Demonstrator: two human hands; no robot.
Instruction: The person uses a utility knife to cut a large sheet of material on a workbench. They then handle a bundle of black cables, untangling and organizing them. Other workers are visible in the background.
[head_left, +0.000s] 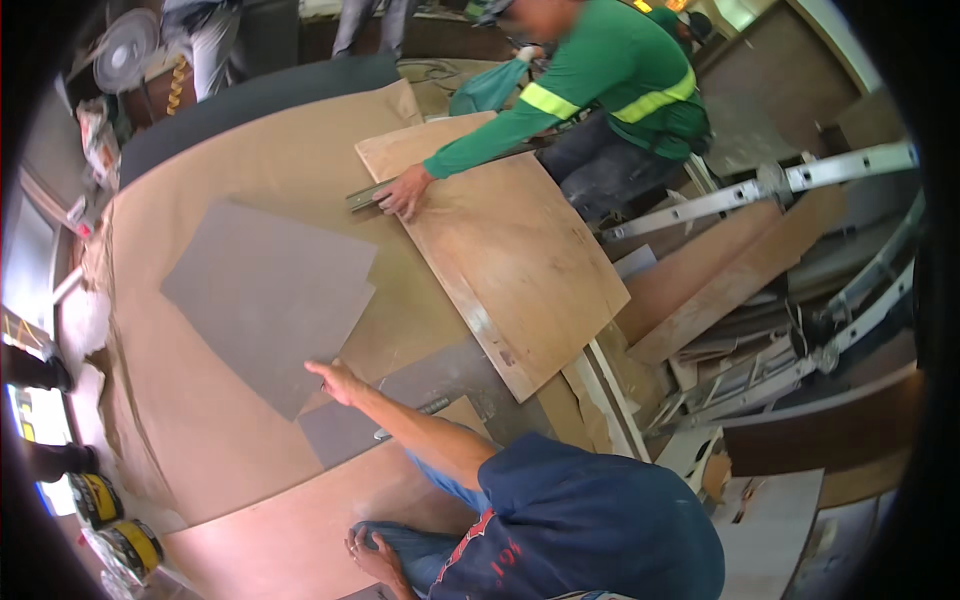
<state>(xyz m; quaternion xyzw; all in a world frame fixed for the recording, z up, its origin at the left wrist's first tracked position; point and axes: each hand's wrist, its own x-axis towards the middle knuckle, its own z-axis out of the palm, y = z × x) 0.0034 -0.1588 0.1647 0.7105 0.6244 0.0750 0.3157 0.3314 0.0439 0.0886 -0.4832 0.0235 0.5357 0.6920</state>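
Observation:
Neither my left hand nor my right hand is in view. Below me, a co-worker in a navy T-shirt (610,510) sits with one hand (338,380) at the corner of a dark grey square sheet (262,295) and the other (370,555) by a knee. A pale plywood board (195,570) lies under them. Another co-worker in a green top (625,70) reaches over a second plywood board (515,265), a hand (400,195) on a metal strip (362,198) at its edge. Both boards rest on a brown paper-covered surface (150,390) with a dark curved rim (250,95).
Aluminium ladders (730,190) and loose boards (735,280) crowd the right. Yellow-and-black cans (130,550) stand at the lower left near dark legs and shoes (40,370). A fan (125,50) and more people's legs (210,50) are at the upper left.

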